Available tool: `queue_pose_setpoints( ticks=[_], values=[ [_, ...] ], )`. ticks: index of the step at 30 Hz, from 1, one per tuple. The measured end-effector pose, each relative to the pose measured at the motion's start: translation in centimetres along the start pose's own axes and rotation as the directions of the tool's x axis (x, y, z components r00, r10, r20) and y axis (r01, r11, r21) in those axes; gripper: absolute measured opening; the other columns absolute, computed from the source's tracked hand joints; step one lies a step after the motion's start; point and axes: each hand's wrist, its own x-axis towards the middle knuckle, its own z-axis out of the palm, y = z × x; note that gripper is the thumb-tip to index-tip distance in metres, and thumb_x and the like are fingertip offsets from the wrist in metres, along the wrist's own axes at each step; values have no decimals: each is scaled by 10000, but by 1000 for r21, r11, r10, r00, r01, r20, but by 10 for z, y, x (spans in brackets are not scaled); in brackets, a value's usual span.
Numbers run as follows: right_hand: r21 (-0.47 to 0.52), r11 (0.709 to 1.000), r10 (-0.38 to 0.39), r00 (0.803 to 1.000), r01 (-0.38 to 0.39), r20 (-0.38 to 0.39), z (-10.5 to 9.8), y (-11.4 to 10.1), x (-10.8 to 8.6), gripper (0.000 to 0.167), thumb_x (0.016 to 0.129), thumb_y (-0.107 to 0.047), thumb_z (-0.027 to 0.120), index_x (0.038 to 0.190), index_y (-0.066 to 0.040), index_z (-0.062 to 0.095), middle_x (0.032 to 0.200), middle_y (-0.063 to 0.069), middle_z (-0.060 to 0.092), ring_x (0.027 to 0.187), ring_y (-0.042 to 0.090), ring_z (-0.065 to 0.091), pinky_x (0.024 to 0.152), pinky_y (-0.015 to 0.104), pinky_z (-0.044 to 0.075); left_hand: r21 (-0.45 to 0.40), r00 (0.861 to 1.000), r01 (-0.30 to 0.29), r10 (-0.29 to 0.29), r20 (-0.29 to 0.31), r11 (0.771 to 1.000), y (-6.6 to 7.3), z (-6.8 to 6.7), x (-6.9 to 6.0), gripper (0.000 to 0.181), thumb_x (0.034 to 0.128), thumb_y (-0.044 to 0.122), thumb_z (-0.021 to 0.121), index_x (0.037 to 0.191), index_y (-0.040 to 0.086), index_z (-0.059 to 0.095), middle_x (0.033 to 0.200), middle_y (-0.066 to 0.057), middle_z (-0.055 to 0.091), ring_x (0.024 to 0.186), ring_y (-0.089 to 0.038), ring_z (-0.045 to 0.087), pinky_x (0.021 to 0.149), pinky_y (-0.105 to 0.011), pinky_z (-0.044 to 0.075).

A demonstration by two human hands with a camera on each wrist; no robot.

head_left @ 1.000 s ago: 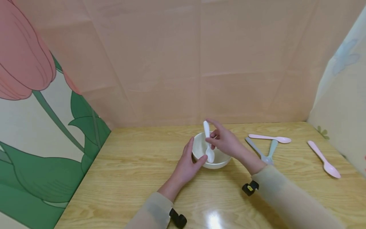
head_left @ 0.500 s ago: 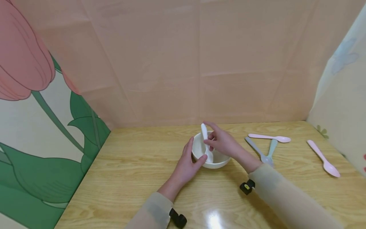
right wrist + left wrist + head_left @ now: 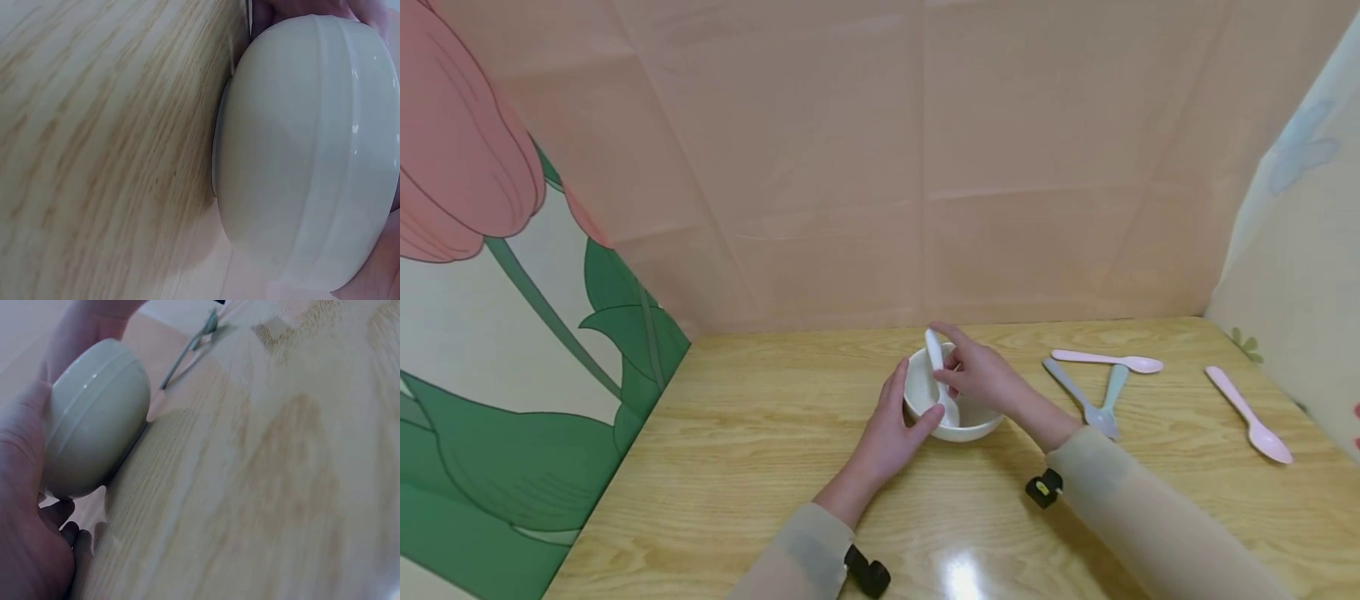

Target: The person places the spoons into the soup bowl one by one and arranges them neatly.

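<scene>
A white bowl (image 3: 970, 432) stands on the wooden table, its outer wall filling much of the right wrist view. My left hand (image 3: 886, 442) holds it from the left, with the thumb at the near rim and the fingers along the far-left side. In the left wrist view the bowl (image 3: 100, 425) lies between that thumb and the fingers. My right hand (image 3: 988, 379), over the bowl's right side, pinches a white spoon (image 3: 934, 350) by the handle. The index finger touches near the handle's top end. The spoon's head points down inside the bowl; whether it touches the bottom I cannot tell.
Right of the bowl, a grey spoon (image 3: 1067, 386) and a green spoon (image 3: 1116, 387) meet at their heads. A pink spoon (image 3: 1097, 359) lies behind them, touching or nearly touching the green one. Another pink spoon (image 3: 1237, 398) lies farther right. A fabric backdrop (image 3: 820, 208) borders the table (image 3: 737, 450).
My right hand has moved slightly left and down with the white spoon, which leans a little more to the left. The left hand and the bowl have barely moved.
</scene>
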Motion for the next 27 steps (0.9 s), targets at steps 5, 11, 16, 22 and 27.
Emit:
queue_pose_setpoints(
  ticks=[5, 11, 16, 22, 27],
  values=[
    [-16, 1000, 12, 1000, -12, 2, 0, -1, 0, 795, 1072, -83, 729, 1739, -157, 303, 953, 108, 739, 755, 237, 684, 724, 375, 564, 5, 1000, 7, -7, 1, 1000, 0, 0, 0, 953, 1090, 546, 659, 1795, 240, 96, 1820, -97, 197, 1610, -328, 331, 1278, -576, 325],
    [-31, 999, 29, 1000, -29, -2, 0, -3, -1, 788, 1073, -86, 731, 1735, -137, 307, 968, 107, 751, 772, 243, 702, 726, 375, 578, 5, 1000, 7, -7, 1, 1000, 0, 1, 0, 962, 1088, 545, 662, 1797, 238, 90, 1824, -100, 187, 1608, -348, 333, 1275, -595, 321],
    [-39, 998, 51, 999, -51, -18, -2, -3, -2, 776, 1070, -93, 739, 1723, -120, 322, 1039, 134, 772, 803, 233, 741, 752, 397, 621, -4, 1000, 2, -2, 3, 1000, 0, 1, 0, 963, 1086, 530, 672, 1796, 229, 95, 1826, -91, 185, 1601, -340, 347, 1275, -580, 327],
    [-54, 998, 31, 997, -35, -68, -7, -4, -5, 736, 1068, -94, 735, 1696, -51, 354, 1071, 174, 772, 813, 264, 762, 729, 391, 614, 6, 1000, -15, 15, -3, 1000, -1, 1, 0, 984, 1076, 542, 683, 1795, 201, 104, 1820, -102, 201, 1599, -336, 350, 1277, -569, 327],
    [-45, 999, 14, 992, -19, -125, -15, -5, -10, 707, 1078, -115, 727, 1689, -34, 380, 1110, 178, 774, 832, 249, 766, 735, 398, 612, 12, 1000, -17, 17, -14, 1000, -1, 1, 0, 978, 1072, 558, 680, 1793, 197, 125, 1814, -101, 221, 1605, -331, 344, 1283, -571, 317]
  ],
)
